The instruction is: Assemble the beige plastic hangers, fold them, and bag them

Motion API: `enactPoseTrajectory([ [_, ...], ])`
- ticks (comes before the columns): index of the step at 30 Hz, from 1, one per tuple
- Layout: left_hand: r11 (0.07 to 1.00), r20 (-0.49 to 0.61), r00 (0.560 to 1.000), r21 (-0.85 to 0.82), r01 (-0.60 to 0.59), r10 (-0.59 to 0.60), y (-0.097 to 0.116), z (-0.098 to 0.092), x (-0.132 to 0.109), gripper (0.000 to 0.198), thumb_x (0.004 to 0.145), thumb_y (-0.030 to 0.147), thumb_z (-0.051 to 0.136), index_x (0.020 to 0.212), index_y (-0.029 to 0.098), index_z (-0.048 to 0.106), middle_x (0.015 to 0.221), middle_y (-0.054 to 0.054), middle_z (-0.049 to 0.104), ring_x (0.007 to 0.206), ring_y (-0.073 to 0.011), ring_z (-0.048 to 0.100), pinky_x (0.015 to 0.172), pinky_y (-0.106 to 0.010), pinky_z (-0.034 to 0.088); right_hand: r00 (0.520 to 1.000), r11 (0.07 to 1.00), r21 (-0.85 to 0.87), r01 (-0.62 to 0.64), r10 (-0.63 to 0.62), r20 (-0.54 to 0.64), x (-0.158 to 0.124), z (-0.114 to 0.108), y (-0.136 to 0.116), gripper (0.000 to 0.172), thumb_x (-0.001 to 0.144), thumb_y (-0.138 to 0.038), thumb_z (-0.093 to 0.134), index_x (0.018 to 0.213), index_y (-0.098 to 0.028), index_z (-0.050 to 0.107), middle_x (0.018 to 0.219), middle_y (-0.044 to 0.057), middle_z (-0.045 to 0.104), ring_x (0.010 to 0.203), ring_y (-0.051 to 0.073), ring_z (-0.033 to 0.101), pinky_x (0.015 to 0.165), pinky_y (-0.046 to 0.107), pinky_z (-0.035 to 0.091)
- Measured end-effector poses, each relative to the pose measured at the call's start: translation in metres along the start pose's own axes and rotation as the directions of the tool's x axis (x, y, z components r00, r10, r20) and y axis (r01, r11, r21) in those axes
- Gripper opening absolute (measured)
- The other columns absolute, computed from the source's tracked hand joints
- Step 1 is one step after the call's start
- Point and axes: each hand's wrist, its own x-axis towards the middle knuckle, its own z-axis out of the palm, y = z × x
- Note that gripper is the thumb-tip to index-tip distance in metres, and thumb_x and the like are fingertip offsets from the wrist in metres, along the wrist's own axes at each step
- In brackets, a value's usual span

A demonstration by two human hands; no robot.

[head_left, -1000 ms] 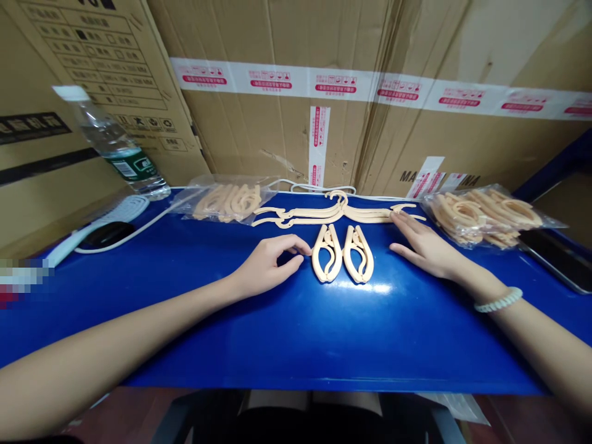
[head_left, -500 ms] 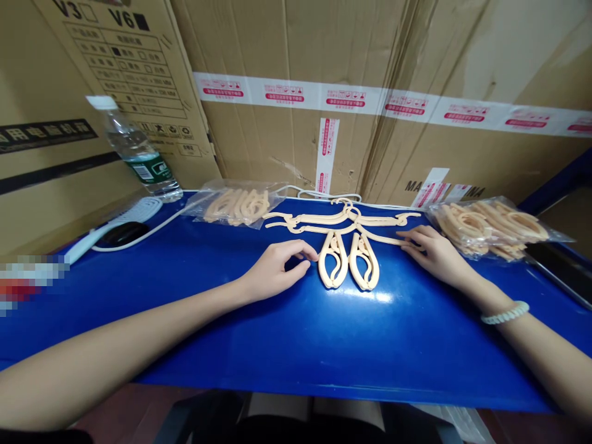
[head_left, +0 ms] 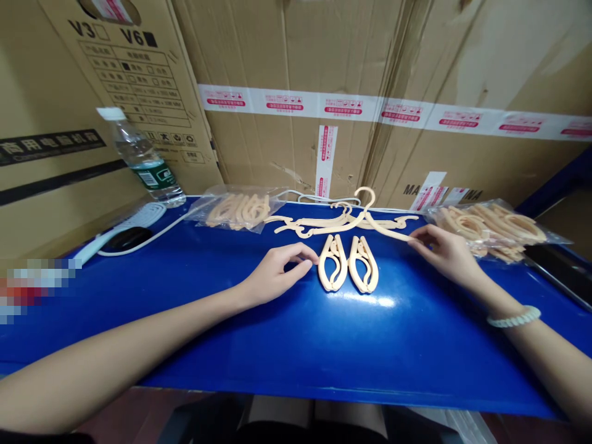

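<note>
My right hand (head_left: 437, 250) pinches the right arm end of an unfolded cream travel hanger (head_left: 391, 231), whose hook stands raised. Behind it, other unfolded hangers (head_left: 319, 222) lie overlapping on the blue table; how many is hard to tell. In front are two folded hangers, a left one (head_left: 345, 268) and a right one (head_left: 375, 271), side by side. My left hand (head_left: 282, 268) rests by the left folded hanger, thumb and fingers loosely curved with a gap between them. Its fingertips are at that hanger's outer edge, and it holds nothing.
Plastic bags of folded hangers lie at the back left (head_left: 240, 209) and at the right (head_left: 497, 225). A water bottle (head_left: 150, 166), a white keyboard (head_left: 143, 216) and a black mouse (head_left: 124, 238) are on the left. Cardboard boxes (head_left: 287, 49) wall off the back.
My right hand has moved slightly right with the front unfolded hanger, and its hook has tilted up off the table. My left hand has hardly moved.
</note>
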Motion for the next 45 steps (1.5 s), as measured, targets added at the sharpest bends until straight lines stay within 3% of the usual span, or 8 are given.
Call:
enactPoseTrajectory([
  [7, 0.947, -0.087, 0.976, -0.274, 0.170, -0.200, -0.020, 0.001, 0.006, 0.039, 0.093, 0.031, 0.059, 0.130, 0.018, 0.055, 0.137, -0.015, 0.062, 0.116, -0.0240, 0.067, 0.100, -0.042, 0.056, 0.989, 0.991, 0.122, -0.055, 0.071, -0.129, -0.002, -0.024, -0.019, 0.030, 0.089, -0.050, 0.064, 0.103, -0.023, 0.069, 0.092, 0.009, 0.073, 0.078, 0.025, 0.068, 0.074, 0.042, 0.058],
  [12, 0.858, -0.173, 0.927, -0.462, 0.223, -0.334, -0.022, 0.002, 0.008, 0.066, 0.094, 0.029, 0.059, 0.153, 0.026, 0.028, 0.156, -0.018, 0.041, 0.123, -0.0245, 0.064, 0.106, -0.043, 0.053, 0.997, 0.995, 0.092, 0.036, -0.030, -0.073, -0.003, -0.025, -0.026, 0.028, 0.091, -0.047, 0.064, 0.101, -0.022, 0.069, 0.088, 0.008, 0.071, 0.072, 0.021, 0.063, 0.064, 0.036, 0.053],
  [17, 0.907, -0.196, 0.948, -0.388, 0.160, -0.251, -0.022, 0.006, 0.006, 0.082, 0.091, 0.027, 0.062, 0.155, 0.032, 0.012, 0.154, -0.016, 0.039, 0.118, -0.0210, 0.065, 0.105, -0.040, 0.053, 0.993, 0.992, 0.048, 0.117, -0.118, 0.020, -0.004, -0.021, -0.030, 0.025, 0.093, -0.047, 0.060, 0.099, -0.024, 0.067, 0.086, 0.007, 0.069, 0.071, 0.023, 0.062, 0.061, 0.037, 0.051],
  [24, 0.980, -0.034, 0.994, -0.175, 0.094, -0.102, -0.012, 0.008, -0.001, 0.067, 0.091, 0.027, 0.061, 0.153, 0.027, 0.033, 0.133, -0.012, 0.056, 0.094, -0.0156, 0.065, 0.088, -0.033, 0.057, 0.981, 0.983, 0.082, 0.166, -0.174, 0.088, -0.010, -0.016, -0.049, 0.022, 0.096, -0.043, 0.058, 0.099, -0.024, 0.069, 0.086, 0.007, 0.069, 0.069, 0.021, 0.062, 0.059, 0.034, 0.051],
  [31, 1.000, -0.045, 0.999, 0.008, 0.011, -0.011, -0.008, 0.004, -0.001, 0.035, 0.099, 0.027, 0.051, 0.131, 0.017, 0.059, 0.129, -0.011, 0.062, 0.117, -0.0223, 0.060, 0.104, -0.036, 0.049, 0.925, 0.930, 0.074, 0.361, -0.367, 0.100, -0.009, -0.012, -0.045, 0.020, 0.097, -0.030, 0.060, 0.113, -0.025, 0.071, 0.098, 0.007, 0.070, 0.081, 0.021, 0.064, 0.062, 0.032, 0.051],
  [36, 0.995, -0.055, 0.995, -0.069, 0.074, -0.078, -0.010, 0.003, 0.000, 0.037, 0.099, 0.028, 0.050, 0.133, 0.015, 0.057, 0.129, -0.012, 0.063, 0.113, -0.0220, 0.061, 0.097, -0.033, 0.051, 0.871, 0.846, -0.210, 0.490, -0.486, 0.073, -0.009, -0.012, -0.046, 0.022, 0.098, -0.021, 0.057, 0.114, -0.027, 0.071, 0.097, 0.007, 0.075, 0.083, 0.025, 0.061, 0.071, 0.039, 0.046],
  [41, 0.989, -0.036, 0.992, -0.099, 0.114, -0.118, -0.008, 0.003, -0.001, 0.039, 0.099, 0.031, 0.051, 0.134, 0.015, 0.056, 0.096, -0.004, 0.065, 0.076, -0.0137, 0.058, 0.074, -0.027, 0.051, 0.873, 0.722, -0.533, 0.442, -0.482, 0.072, -0.020, -0.011, -0.050, 0.027, 0.098, -0.010, 0.049, 0.113, -0.018, 0.070, 0.107, 0.008, 0.078, 0.069, 0.020, 0.064, 0.063, 0.035, 0.043],
  [45, 0.987, -0.058, 0.990, -0.103, 0.120, -0.126, -0.008, 0.004, -0.002, 0.038, 0.098, 0.031, 0.052, 0.132, 0.015, 0.057, 0.086, -0.002, 0.061, 0.070, -0.0126, 0.054, 0.070, -0.026, 0.049, 0.881, 0.695, -0.605, 0.389, -0.473, 0.024, -0.025, -0.007, -0.052, 0.035, 0.092, -0.005, 0.050, 0.116, -0.021, 0.069, 0.114, 0.007, 0.076, 0.072, 0.020, 0.068, 0.061, 0.033, 0.045],
])
